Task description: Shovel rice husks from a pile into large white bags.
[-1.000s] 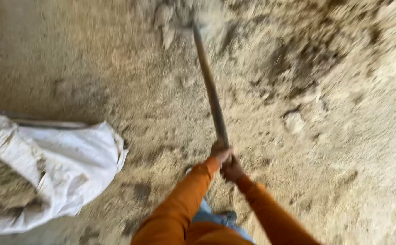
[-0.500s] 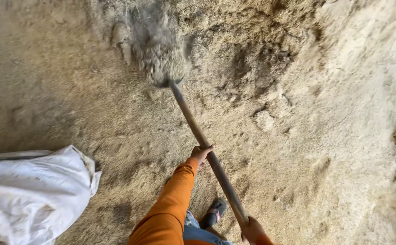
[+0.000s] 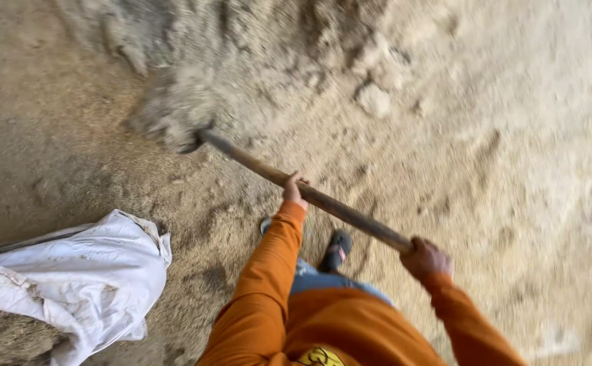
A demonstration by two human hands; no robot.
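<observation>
Shovel (image 3: 296, 186) in hand, long dark wooden shaft running diagonally from lower right to upper left across the view. Blade end (image 3: 180, 129) is blurred and sits at the foot of the sand pile (image 3: 377, 81); a load of sand appears to lie on it, though the blur hides the blade's outline.

Judgement on doing the scoop well: keep the blade level so the load does not spill off the sides, let the forward hand carry the weight and act as pivot, and let the rear hand steer and press down. Hands well apart on the shaft, as here, give good leverage.

Grip, left hand (image 3: 294, 191): fingers closed fully round the shaft about midway along, thumb side up, orange sleeve (image 3: 269, 271) stretched forward. Grip, right hand (image 3: 426, 259): closed tight round the shaft near its rear end, knuckles toward the camera. Neither hand touches anything else.

Surroundings: a dark shoe (image 3: 336, 249) planted on the sandy ground (image 3: 72, 135) below the shaft, between the two arms. White woven sack (image 3: 86, 278) lies crumpled at lower left, well apart from the blade, with sand beside it.
</observation>
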